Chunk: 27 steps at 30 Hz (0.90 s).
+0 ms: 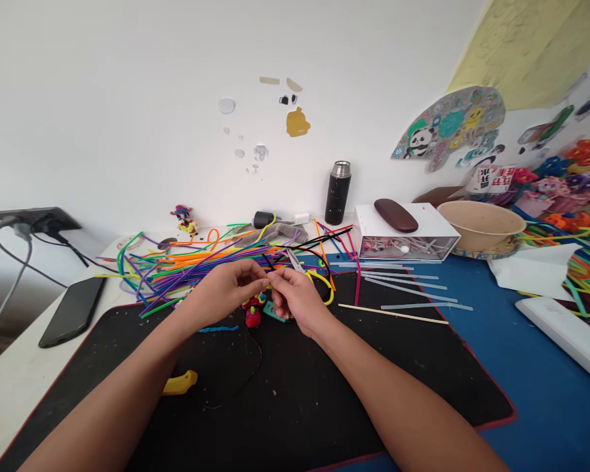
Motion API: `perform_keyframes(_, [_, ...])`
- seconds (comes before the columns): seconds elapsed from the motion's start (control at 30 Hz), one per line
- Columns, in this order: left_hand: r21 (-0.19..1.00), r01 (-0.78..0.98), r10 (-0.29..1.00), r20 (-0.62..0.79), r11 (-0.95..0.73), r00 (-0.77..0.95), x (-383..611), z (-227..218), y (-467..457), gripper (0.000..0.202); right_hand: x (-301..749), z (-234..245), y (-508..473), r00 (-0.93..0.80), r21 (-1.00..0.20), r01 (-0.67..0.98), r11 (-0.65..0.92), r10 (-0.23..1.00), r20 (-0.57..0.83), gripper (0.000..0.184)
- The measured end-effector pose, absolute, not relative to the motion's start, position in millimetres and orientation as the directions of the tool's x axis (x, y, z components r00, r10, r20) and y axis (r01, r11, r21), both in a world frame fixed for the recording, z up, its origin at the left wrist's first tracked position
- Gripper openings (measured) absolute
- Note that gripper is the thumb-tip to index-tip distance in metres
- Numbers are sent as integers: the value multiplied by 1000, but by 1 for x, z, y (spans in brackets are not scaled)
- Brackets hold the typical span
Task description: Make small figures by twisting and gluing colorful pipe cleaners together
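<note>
My left hand (229, 292) and my right hand (295, 298) meet above the black mat (295, 406), fingertips pinched together. What they hold is too small and hidden to make out; a bit of yellow shows by the fingertips. Right behind my right hand lie scissors (323, 283) with yellow handles, blades toward the back left. Partly below my hands sits a small red, multicoloured figure (253, 314), and a teal piece (274, 313) lies beside it. A short blue fuzzy stem (219, 329) rests on the mat near my left wrist.
Colourful pipe cleaners (191, 262) pile up behind my hands. Translucent sticks (413, 282) and a thin wooden stick (393, 314) lie right. A yellow handle (181, 382) shows beside my left forearm. Farther out are a phone (73, 311), black flask (338, 193), white box (408, 229) and round basket (482, 226).
</note>
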State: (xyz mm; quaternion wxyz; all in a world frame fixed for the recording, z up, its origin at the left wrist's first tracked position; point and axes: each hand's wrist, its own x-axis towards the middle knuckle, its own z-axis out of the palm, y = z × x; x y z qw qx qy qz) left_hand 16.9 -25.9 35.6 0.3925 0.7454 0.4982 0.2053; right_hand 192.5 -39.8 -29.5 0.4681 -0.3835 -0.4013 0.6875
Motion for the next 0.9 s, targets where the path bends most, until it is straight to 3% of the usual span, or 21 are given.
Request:
perform_keyframes(0.4, [712,665,937,-27,-227,348,22,31,-27,30,192,-31,-40,-289,-911,-336,-240,947,-142,38])
perform_keyframes(0.63, [784,567,933,44,-253,356,27,27,-29,21,192,-30,-40,-274,-914,-334,-229,952,-139,40])
perform_keyframes(0.9, [832,511,915,-11,-216,404,21,28,-25,25,193,-28,-41,-272,-909,-346,-230,952,-137,38])
